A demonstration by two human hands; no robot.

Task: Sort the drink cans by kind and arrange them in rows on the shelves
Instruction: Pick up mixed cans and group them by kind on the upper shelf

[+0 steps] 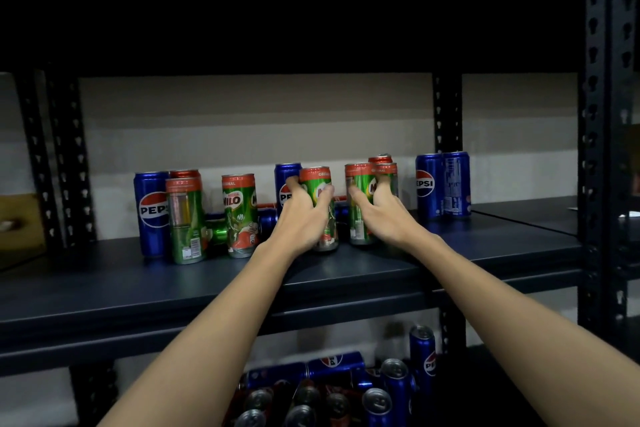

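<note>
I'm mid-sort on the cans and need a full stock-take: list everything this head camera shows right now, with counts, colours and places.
Tall blue Pepsi cans, upright: four on the middle shelf; far left, behind the left hand, a pair at right.
Slim green Milo cans with red tops, upright: at least seven on the middle shelf, in a left group, one alone, and a right group.
Toppled cans: a few lying behind the row, count unclear.
Mixed cans on the lower shelf: many, mostly blue Pepsi, some lying down.
Dark metal shelving rack: one.
Left hand: grip on a Milo can.
Right hand: grip on right-group Milo cans.
</note>
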